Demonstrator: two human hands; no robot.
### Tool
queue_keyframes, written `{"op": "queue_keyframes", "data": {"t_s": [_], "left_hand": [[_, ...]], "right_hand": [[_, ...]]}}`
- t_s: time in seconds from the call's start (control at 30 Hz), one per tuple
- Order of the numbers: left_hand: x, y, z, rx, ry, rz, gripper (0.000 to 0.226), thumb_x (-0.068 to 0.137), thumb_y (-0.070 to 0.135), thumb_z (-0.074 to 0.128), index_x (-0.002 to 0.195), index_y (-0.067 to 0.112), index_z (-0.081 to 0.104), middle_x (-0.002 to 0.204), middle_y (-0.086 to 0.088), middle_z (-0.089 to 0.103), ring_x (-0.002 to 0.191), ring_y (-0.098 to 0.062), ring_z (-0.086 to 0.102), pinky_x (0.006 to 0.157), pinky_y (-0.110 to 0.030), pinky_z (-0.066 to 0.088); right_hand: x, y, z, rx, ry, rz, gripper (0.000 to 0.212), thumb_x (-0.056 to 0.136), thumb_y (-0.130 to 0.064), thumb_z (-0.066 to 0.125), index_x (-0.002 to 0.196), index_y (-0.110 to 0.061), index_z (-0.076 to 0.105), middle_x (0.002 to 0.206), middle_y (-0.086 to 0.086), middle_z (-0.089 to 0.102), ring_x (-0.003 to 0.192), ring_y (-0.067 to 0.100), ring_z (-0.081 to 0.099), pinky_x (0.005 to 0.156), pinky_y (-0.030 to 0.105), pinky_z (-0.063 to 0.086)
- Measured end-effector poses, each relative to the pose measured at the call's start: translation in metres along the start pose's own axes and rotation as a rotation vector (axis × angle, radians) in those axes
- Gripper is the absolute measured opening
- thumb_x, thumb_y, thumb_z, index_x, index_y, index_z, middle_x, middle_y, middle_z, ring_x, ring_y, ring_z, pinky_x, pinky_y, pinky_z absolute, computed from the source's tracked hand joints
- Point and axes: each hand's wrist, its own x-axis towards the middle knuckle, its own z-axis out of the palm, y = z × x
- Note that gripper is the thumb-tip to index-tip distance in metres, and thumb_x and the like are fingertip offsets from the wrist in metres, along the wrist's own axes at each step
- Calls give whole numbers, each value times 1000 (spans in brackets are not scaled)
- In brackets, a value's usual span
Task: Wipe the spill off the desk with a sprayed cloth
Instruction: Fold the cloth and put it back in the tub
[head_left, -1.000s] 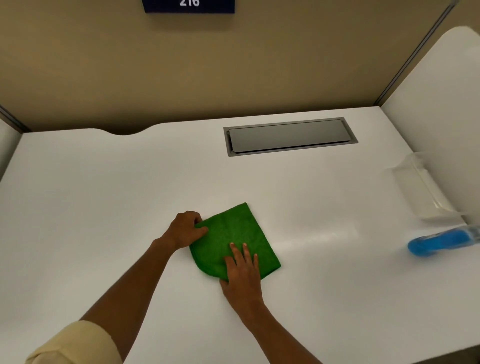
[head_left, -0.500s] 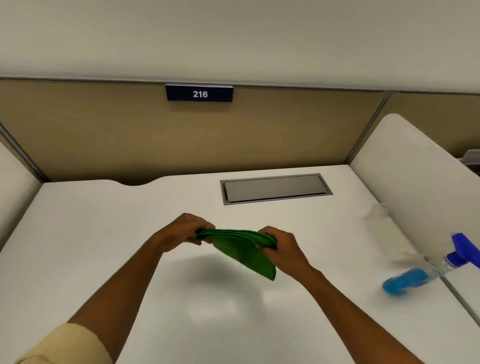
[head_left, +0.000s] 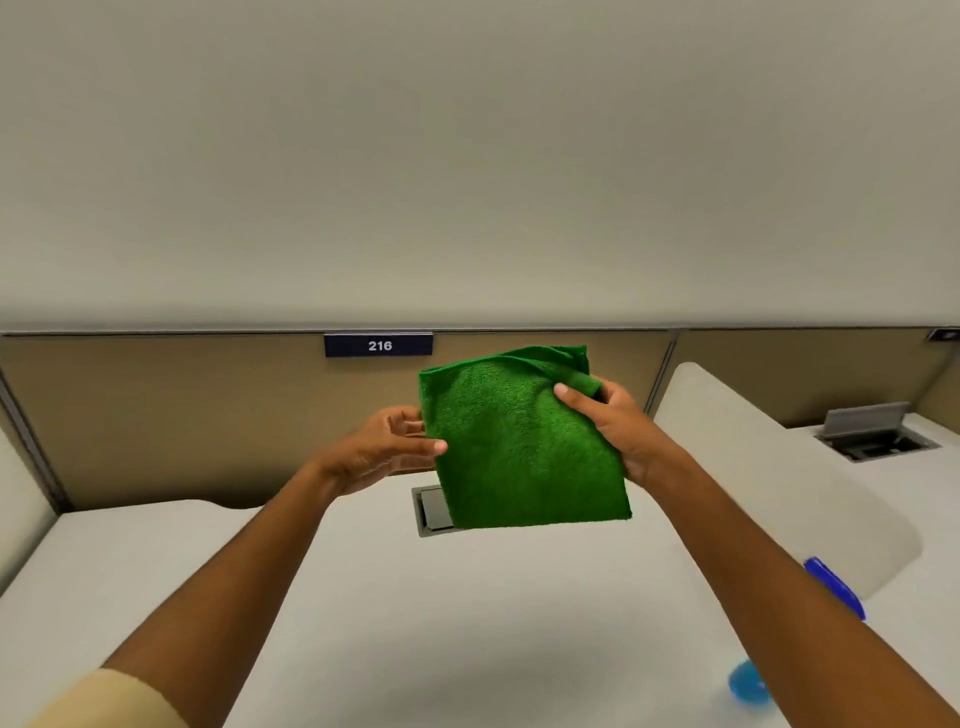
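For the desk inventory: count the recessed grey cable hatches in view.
2. One recessed grey cable hatch is set in the near white desk, mostly hidden behind the folded green cloth; another hatch, lid raised, sits in the neighbouring desk at right. Others may be hidden.

Cream sleeve (head_left: 111, 699), bare forearms

Tan partition (head_left: 182, 415), sign 216 (head_left: 378, 345)

Both your arms reach forward, raised in front of you. Your left hand (head_left: 387, 448) pinches the left edge of the green cloth (head_left: 519, 447), thumb in front. Your right hand (head_left: 613, 423) grips its upper right corner, fingers curled behind.
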Motion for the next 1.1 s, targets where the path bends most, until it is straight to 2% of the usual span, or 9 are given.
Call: {"op": "queue_keyframes", "data": {"t_s": [0.1, 0.2, 0.3, 0.43, 0.53, 0.8, 0.93, 1.03, 1.1], "left_hand": [[14, 20, 20, -40, 35, 66, 76, 50, 25, 98, 112, -2, 64, 106, -17, 74, 90, -29, 73, 78, -43, 62], [29, 29, 37, -74, 118, 111, 46, 67, 20, 87, 106, 7, 67, 98, -15, 72, 75, -25, 67, 64, -34, 61], [42, 29, 49, -132, 161, 114, 23, 74, 13, 77, 97, 11, 71, 101, -23, 60, 74, -21, 52, 61, -31, 59], [55, 28, 64, -122, 192, 88, 26, 77, 12, 75, 101, 6, 68, 94, -19, 59, 58, -14, 58, 58, -27, 59], [68, 30, 76, -119, 197, 91, 34, 73, 12, 77, 104, 6, 67, 96, -18, 66, 63, -17, 59, 60, -28, 59], [117, 53, 128, -5, 256, 198, 24, 86, -8, 62, 100, 10, 67, 89, -3, 78, 72, -15, 72, 64, -31, 60], [149, 67, 164, 18, 296, 277, 35, 89, -9, 57, 86, 17, 79, 86, -2, 78, 73, -15, 74, 68, -34, 63], [177, 73, 191, 5, 270, 324, 45, 87, -16, 53, 68, 15, 79, 93, -6, 78, 85, -22, 75, 73, -36, 63], [194, 74, 205, -23, 282, 341, 53, 84, -25, 47, 55, 11, 74, 94, -7, 78, 86, -23, 75, 72, -33, 62]], "right_hand": [[4, -18, -16, 84, 46, 131, 54, 74, -20, 75, 122, 0, 58, 107, 21, 69, 86, 30, 71, 72, 44, 61], [1, -22, -34, 197, 32, 274, 46, 73, -19, 72, 114, 0, 63, 97, 19, 73, 81, 29, 73, 71, 47, 61], [-6, -18, -54, 253, -47, 273, 33, 77, -17, 73, 106, -2, 68, 99, 17, 74, 88, 26, 73, 75, 45, 61], [-9, -10, -82, 206, -210, 269, 42, 75, -3, 71, 117, -2, 65, 113, 18, 70, 100, 27, 70, 80, 41, 60], [0, -9, -105, 200, -237, 257, 48, 84, 8, 56, 130, -5, 53, 125, 19, 64, 107, 30, 67, 85, 45, 58], [32, -36, -174, 131, -124, 57, 52, 81, 15, 58, 129, 0, 51, 126, 20, 62, 103, 30, 67, 79, 41, 60], [49, -60, -218, 79, -153, -72, 29, 77, 4, 66, 105, -3, 68, 104, 12, 73, 102, 29, 66, 84, 39, 59], [59, -75, -252, 54, -257, -124, 15, 80, 5, 63, 88, -2, 73, 115, 10, 71, 109, 26, 66, 87, 37, 58], [64, -79, -271, 60, -303, -156, 37, 87, 16, 47, 74, -5, 75, 123, 10, 67, 114, 21, 64, 91, 34, 56]]}}
